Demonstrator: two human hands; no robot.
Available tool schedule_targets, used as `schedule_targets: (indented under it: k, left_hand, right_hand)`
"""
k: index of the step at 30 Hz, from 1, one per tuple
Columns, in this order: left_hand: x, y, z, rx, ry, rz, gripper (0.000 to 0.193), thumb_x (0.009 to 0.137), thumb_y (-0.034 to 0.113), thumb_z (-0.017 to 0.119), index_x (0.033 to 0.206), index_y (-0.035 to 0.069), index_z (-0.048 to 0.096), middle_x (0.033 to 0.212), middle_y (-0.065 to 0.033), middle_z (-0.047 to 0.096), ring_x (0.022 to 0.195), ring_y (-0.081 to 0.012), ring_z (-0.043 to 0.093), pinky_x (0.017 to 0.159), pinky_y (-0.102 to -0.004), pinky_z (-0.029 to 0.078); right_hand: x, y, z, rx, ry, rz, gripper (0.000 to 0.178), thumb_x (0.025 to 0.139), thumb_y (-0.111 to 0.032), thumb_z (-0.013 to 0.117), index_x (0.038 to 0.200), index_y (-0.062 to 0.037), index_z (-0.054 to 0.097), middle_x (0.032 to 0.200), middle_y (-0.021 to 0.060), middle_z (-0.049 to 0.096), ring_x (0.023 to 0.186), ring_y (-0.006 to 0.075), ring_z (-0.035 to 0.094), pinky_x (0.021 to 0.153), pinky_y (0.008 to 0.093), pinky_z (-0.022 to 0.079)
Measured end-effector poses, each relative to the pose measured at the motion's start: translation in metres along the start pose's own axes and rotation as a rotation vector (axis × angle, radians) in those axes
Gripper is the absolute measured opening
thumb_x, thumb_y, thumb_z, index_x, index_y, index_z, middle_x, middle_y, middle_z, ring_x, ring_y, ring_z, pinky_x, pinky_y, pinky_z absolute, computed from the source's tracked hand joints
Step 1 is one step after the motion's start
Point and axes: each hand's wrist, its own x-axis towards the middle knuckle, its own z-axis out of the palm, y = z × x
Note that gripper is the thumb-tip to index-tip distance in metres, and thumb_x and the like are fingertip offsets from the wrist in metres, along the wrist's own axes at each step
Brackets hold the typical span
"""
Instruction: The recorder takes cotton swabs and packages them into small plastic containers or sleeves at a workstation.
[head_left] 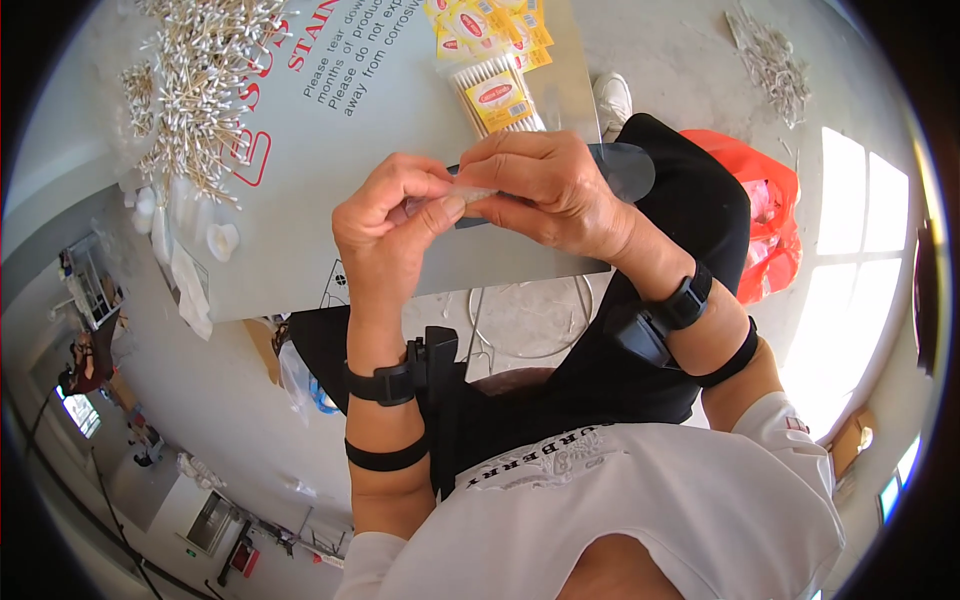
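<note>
Over the front part of the grey table, my two hands meet. My left hand pinches a small piece of clear plastic, seemingly a thin bag, between thumb and fingers. My right hand grips the same plastic from the other side, its fingertips pressed together. Just beyond my hands lies a clear pack of cotton swabs with a yellow and red label. Several yellow printed cards are scattered behind it. A dark flat strip with a rounded end shows under and beside my right hand.
Loose cotton swabs form a large heap at the table's far left. White plastic scraps hang at the left edge. On the floor to the right are a red plastic bag and a pile of thin whitish sticks.
</note>
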Motion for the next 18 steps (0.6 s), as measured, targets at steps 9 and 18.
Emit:
schedule_targets:
  k: [9, 18]
  left_hand:
    - [-0.006, 0.009, -0.009, 0.908, -0.133, 0.634, 0.032, 0.065, -0.006, 0.074, 0.094, -0.005, 0.063, 0.09, -0.0131, 0.061, 0.081, -0.0288, 0.059, 0.069, -0.0353, 0.05]
    - [-0.004, 0.009, -0.003, 1.031, -0.12, 0.734, 0.034, 0.059, -0.011, 0.071, 0.092, -0.007, 0.062, 0.088, -0.0137, 0.058, 0.081, -0.0308, 0.059, 0.067, -0.0373, 0.052]
  right_hand:
    - [0.002, -0.001, 0.004, -0.189, 0.038, -0.17, 0.024, 0.067, -0.005, 0.075, 0.088, -0.0029, 0.065, 0.091, 0.0066, 0.065, 0.08, 0.0262, 0.066, 0.064, 0.0342, 0.054]
    - [0.004, -0.003, 0.008, -0.266, 0.069, -0.212, 0.023, 0.064, -0.004, 0.072, 0.084, -0.0002, 0.061, 0.083, 0.0073, 0.06, 0.073, 0.0261, 0.062, 0.061, 0.0345, 0.053]
